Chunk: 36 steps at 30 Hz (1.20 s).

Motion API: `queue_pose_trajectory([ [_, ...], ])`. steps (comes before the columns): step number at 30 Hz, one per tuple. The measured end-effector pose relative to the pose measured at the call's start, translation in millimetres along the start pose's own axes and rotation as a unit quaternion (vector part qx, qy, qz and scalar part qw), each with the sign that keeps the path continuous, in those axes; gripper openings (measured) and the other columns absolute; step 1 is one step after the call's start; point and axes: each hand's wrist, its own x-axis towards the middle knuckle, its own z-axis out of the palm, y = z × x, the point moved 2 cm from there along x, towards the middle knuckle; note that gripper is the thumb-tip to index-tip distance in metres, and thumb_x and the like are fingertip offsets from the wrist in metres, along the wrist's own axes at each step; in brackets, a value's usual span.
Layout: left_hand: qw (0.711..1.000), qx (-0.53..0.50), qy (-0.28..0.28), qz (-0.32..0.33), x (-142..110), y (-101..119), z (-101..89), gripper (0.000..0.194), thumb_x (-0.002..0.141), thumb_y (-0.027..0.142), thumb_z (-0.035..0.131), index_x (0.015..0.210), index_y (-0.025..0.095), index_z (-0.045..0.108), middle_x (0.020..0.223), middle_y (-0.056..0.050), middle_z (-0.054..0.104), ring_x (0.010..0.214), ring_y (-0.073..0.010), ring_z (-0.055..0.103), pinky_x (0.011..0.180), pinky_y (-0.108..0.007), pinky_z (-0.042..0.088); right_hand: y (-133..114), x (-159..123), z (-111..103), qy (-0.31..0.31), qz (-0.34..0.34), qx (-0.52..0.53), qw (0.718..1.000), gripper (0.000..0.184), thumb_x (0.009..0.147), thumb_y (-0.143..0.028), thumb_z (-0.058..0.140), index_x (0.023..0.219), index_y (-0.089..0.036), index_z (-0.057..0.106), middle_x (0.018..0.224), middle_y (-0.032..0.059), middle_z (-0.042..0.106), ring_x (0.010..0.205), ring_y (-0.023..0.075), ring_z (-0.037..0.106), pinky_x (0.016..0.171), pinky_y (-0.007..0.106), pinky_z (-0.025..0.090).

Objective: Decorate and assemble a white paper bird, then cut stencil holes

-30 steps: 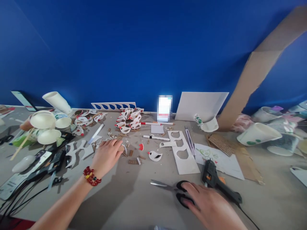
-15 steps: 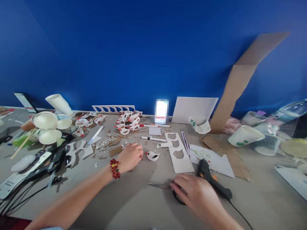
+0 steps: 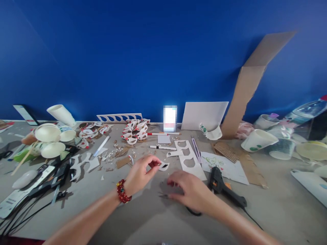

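A small white bird cutout (image 3: pixel 164 166) with a black wing patch is at the middle of the table. My left hand (image 3: pixel 143 172), with a red bead bracelet, has its thumb and forefinger closed on the bird's head end, which the fingertips cover. My right hand (image 3: pixel 187 187) hovers just to the right, fingers bent and thumb apart, holding nothing. Beneath it lie scissors (image 3: pixel 193 212), with the black handle and the blade tip showing and the middle hidden by the hand.
Several finished bird cutouts (image 3: pixel 135 131) are grouped at the back. A white board with cut-out holes (image 3: pixel 192 172) lies right of centre, beside a utility knife (image 3: pixel 196 149) and a black glue gun (image 3: pixel 226 190). Scraps (image 3: pixel 120 151), cables (image 3: pixel 28 207) and paper cups (image 3: pixel 259 140) lie around.
My left hand has come right and closed on the bird cutout. My right hand has let go of the scissors and moved up and left, leaving them on the table.
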Motion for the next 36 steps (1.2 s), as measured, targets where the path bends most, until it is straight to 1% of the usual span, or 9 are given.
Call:
queue_pose_trajectory([
  [2,0.998,-0.044,-0.005,-0.036,-1.5,-7.8,2.0,0.013,0.086,0.027,0.056,0.092,0.019,0.064,0.085,-0.003,0.066,0.075,-0.0147,0.060,0.072,-0.024,0.046,-1.2,-10.9,7.5,-0.041,-0.037,-0.070,0.996,0.020,0.075,-0.019,0.063,0.096,-0.020,0.064,0.099,0.0062,0.067,0.096,0.0232,0.059,0.085,0.032,0.041],
  [4,0.992,-0.093,-0.013,-0.079,-1.4,-15.8,3.4,0.017,0.084,0.030,0.058,0.094,0.018,0.064,0.082,-0.003,0.065,0.072,-0.0141,0.059,0.068,-0.023,0.046,0.5,-17.8,13.4,-0.056,-0.032,-0.114,0.991,0.018,0.076,-0.013,0.057,0.093,-0.019,0.062,0.098,0.0063,0.066,0.094,0.0219,0.058,0.085,0.031,0.040],
  [10,0.972,-0.184,-0.029,-0.143,2.8,-21.3,4.9,0.021,0.082,0.032,0.060,0.095,0.016,0.062,0.078,-0.002,0.063,0.074,-0.0141,0.059,0.070,-0.024,0.047,13.8,-10.9,6.4,-0.022,0.027,-0.207,0.978,0.015,0.077,-0.009,0.053,0.087,-0.017,0.061,0.089,0.0089,0.066,0.087,0.0241,0.058,0.076,0.033,0.040],
  [13,0.961,-0.228,-0.033,-0.156,0.6,-20.0,9.0,0.022,0.081,0.033,0.062,0.095,0.016,0.063,0.079,-0.002,0.063,0.076,-0.0143,0.059,0.072,-0.025,0.047,12.3,-2.2,-5.4,0.037,0.036,-0.129,0.990,0.009,0.082,-0.017,0.055,0.088,-0.018,0.062,0.086,0.0060,0.066,0.084,0.0215,0.059,0.074,0.030,0.041],
  [16,0.939,-0.297,-0.032,-0.168,-4.6,-19.6,18.7,0.022,0.078,0.033,0.065,0.091,0.015,0.063,0.077,-0.001,0.061,0.074,-0.0138,0.057,0.073,-0.026,0.046,5.9,8.0,-8.9,0.091,0.048,0.046,0.994,0.012,0.087,-0.029,0.055,0.094,-0.021,0.061,0.079,0.0010,0.065,0.071,0.0157,0.060,0.066,0.025,0.042],
  [22,0.917,-0.353,-0.045,-0.179,-12.0,-15.4,32.5,0.016,0.076,0.027,0.067,0.085,0.016,0.061,0.073,0.001,0.059,0.070,-0.0115,0.054,0.069,-0.023,0.041,5.8,23.4,9.2,0.119,0.063,0.297,0.945,0.017,0.087,-0.034,0.057,0.089,-0.018,0.061,0.077,0.0018,0.065,0.068,0.0137,0.059,0.062,0.023,0.045],
  [28,0.908,-0.368,-0.042,-0.198,-11.8,-13.2,32.3,0.013,0.077,0.024,0.067,0.084,0.015,0.061,0.073,0.001,0.058,0.071,-0.0107,0.053,0.067,-0.022,0.041,10.8,23.3,15.8,0.104,0.086,0.377,0.916,0.020,0.083,-0.037,0.061,0.081,-0.017,0.059,0.068,-0.0011,0.059,0.059,0.0107,0.052,0.055,0.021,0.040],
  [33,0.892,-0.394,-0.051,-0.214,-12.7,-11.1,33.0,0.013,0.077,0.024,0.068,0.083,0.015,0.062,0.073,0.001,0.058,0.070,-0.0104,0.054,0.068,-0.022,0.042,12.1,21.8,16.8,0.102,0.103,0.391,0.909,0.024,0.084,-0.039,0.061,0.077,-0.016,0.058,0.064,-0.0017,0.057,0.057,0.0102,0.048,0.054,0.021,0.039],
  [36,0.852,-0.453,-0.058,-0.256,-13.8,-13.1,33.2,0.015,0.074,0.024,0.072,0.080,0.014,0.062,0.072,0.001,0.058,0.066,-0.0096,0.054,0.066,-0.021,0.042,11.5,20.1,18.1,0.106,0.083,0.397,0.908,0.021,0.084,-0.038,0.062,0.084,-0.017,0.060,0.073,0.0009,0.061,0.065,0.0121,0.055,0.058,0.022,0.043],
])
